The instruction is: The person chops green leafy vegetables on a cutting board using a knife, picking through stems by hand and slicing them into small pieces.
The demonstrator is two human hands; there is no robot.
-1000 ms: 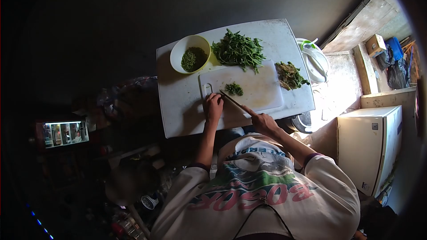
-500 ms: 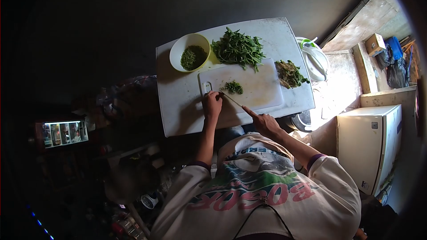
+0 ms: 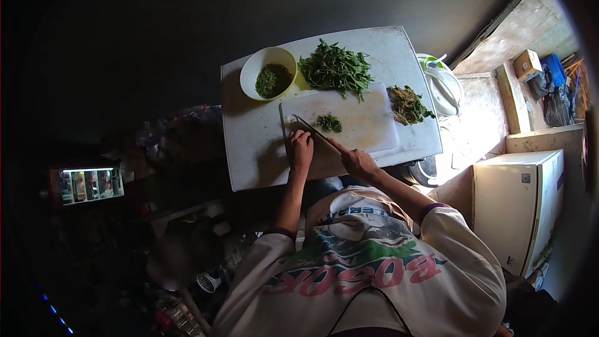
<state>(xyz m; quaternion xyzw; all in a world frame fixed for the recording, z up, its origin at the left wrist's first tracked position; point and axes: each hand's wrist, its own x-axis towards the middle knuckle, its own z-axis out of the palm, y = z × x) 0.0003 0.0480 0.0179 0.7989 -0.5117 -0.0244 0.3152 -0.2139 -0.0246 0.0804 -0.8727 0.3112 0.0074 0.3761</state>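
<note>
My right hand (image 3: 359,165) is wrapped round the handle of a knife (image 3: 311,128), whose blade slants up and left over the white cutting board (image 3: 368,118). Beside the blade, the fingers of my left hand (image 3: 301,150) are curled down at the board's lower left; whatever they press or hold is hidden. A small heap of chopped greens (image 3: 329,123) lies on the board, just right of the blade. Behind the board is a pile of whole leafy greens (image 3: 337,67), and to its left a pale yellow bowl (image 3: 251,67) contains finely cut greens (image 3: 273,80).
A bunch of wilted, brownish greens (image 3: 409,105) lies at the right side of the white table (image 3: 249,162). Past the table's right edge are a white lidded container (image 3: 444,90) and a white fridge (image 3: 506,212). A dark wall rises behind.
My right hand has moved up and left, carrying the knife further across the board, so its tip now reaches past my left fingers. My left hand has shifted slightly right.
</note>
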